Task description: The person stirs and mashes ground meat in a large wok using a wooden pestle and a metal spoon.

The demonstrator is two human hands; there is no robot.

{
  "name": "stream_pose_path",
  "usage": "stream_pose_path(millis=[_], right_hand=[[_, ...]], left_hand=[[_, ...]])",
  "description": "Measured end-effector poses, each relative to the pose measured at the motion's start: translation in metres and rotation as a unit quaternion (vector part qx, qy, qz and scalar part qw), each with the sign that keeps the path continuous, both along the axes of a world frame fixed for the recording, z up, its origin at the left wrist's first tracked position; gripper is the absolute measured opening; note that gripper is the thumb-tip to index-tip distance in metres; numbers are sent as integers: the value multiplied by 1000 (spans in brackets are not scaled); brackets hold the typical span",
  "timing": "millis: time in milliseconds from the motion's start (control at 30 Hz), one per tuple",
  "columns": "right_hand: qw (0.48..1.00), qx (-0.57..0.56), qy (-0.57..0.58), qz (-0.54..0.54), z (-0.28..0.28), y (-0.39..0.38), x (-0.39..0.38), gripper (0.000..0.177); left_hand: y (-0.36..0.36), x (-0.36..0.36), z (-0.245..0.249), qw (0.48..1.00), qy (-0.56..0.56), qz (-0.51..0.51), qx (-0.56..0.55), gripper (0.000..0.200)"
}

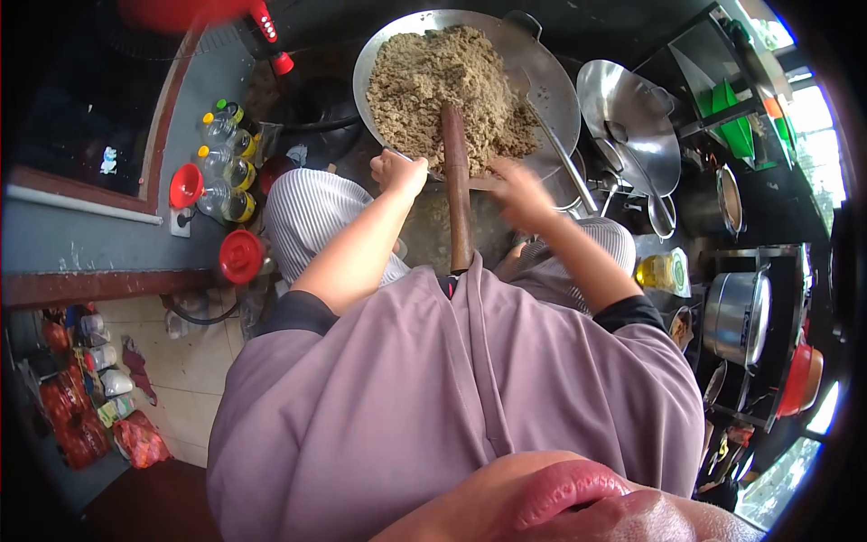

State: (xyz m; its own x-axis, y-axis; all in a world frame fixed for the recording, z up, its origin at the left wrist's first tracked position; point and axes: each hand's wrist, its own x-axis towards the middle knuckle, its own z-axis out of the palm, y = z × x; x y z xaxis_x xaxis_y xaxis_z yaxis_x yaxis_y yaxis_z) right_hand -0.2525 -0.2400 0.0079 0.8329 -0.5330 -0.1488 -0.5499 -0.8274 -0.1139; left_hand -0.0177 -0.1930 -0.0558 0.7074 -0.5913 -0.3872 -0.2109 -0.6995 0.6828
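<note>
A wide metal wok (pixel 562 95) holds a large heap of brown crumbly food (pixel 442 77). A long wooden handle (pixel 458 194) runs from the heap back to my body, and neither hand is on it. My left hand (pixel 398 172) is closed on the wok's near left rim. Blurred by motion, my right hand (pixel 522 194) is just right of the wooden handle, near the front edge of the heap; its fingers are smeared. A long-handled perforated skimmer (pixel 564 158) rests across the right side of the wok.
To the right are an empty wok (pixel 628 122), a ladle (pixel 661 215) and a steel pot (pixel 738 316) on a rack. Bottles (pixel 215 163), a red funnel (pixel 187 185) and a red lid (pixel 241 256) stand at the left. My knees flank the wooden handle.
</note>
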Motion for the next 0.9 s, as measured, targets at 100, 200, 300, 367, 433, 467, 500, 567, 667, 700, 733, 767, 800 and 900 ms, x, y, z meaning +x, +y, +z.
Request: stream_pose_path(millis=[100, 200, 300, 367, 433, 467, 500, 567, 667, 700, 733, 767, 800, 900], right_hand=[[967, 8, -44, 251, -9, 58, 24, 47], [944, 42, -122, 305, -32, 48, 30, 27], [894, 157, -330, 259, 27, 33, 34, 34], [861, 204, -448, 129, 61, 11, 25, 37], [803, 205, -556, 60, 115, -7, 17, 26], [689, 314, -651, 60, 116, -26, 11, 24], [615, 335, -699, 145, 126, -37, 10, 21], [691, 242, -678, 63, 137, -40, 0, 27], [718, 239, -653, -42, 121, -39, -5, 39], [721, 226, -653, -47, 116, -37, -6, 39], [725, 219, -651, -52, 111, -36, -5, 39], [722, 233, -649, -51, 105, -38, -5, 37], [742, 187, -641, -56, 100, -37, -4, 30], [597, 182, -780, -54, 112, -66, -1, 23]], left_hand=[[2, 4, 2, 1000, 9, -7, -5, 68], [15, 5, 10, 998, -16, -32, -55, 70], [27, 15, 14, 992, -71, -62, -82, 68], [37, 13, 21, 987, -103, -73, -97, 62], [48, 13, 14, 971, -113, -121, -172, 59], [50, 11, 9, 960, -117, -145, -210, 58], [52, 6, 5, 925, -90, -195, -312, 55], [77, -25, 64, 846, 186, -304, -395, 52], [123, -67, 117, 683, 409, -461, -392, 50], [137, -72, 139, 649, 367, -553, -373, 48], [145, -77, 137, 625, 368, -613, -314, 44], [151, -80, 137, 621, 372, -636, -265, 43], [159, -81, 136, 614, 379, -659, -212, 42], [162, -76, 123, 683, 275, -651, -181, 45]])
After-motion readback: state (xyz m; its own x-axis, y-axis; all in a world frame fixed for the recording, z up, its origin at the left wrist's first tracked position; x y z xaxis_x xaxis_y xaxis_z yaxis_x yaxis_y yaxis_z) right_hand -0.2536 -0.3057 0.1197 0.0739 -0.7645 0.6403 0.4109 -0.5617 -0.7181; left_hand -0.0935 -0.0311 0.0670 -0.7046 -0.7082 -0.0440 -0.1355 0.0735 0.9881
